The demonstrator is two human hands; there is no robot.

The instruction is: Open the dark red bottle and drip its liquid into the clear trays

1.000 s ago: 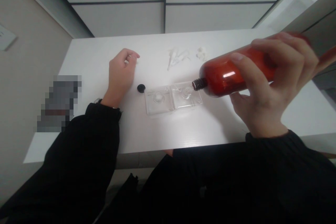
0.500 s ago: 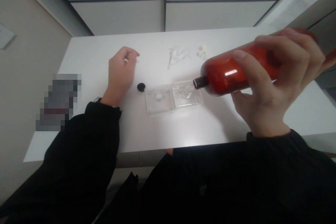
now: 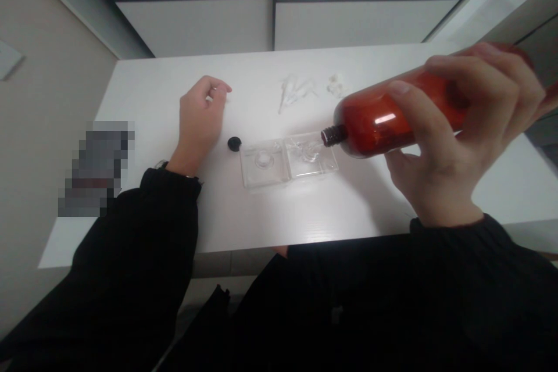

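A reddish-brown translucent bottle lies tipped in my right hand, whose fingers and thumb wrap round its body. Its open threaded neck points left and down over the right half of a clear plastic case. The case lies opened flat on the table, with a round raised part in each half. My left hand rests on the tabletop, fingers loosely curled in and no object visible in them. A small black cap sits between that hand and the case's left edge.
Behind the case on the white table lie several thin, whitish clear pieces and a little pile of small white bits. A pixelated dark object lies by the left edge. White panels stand behind the table.
Almost nothing differs. The bottle stays tilted over the case in my right hand, and my left hand keeps its place; the view has shifted very slightly.
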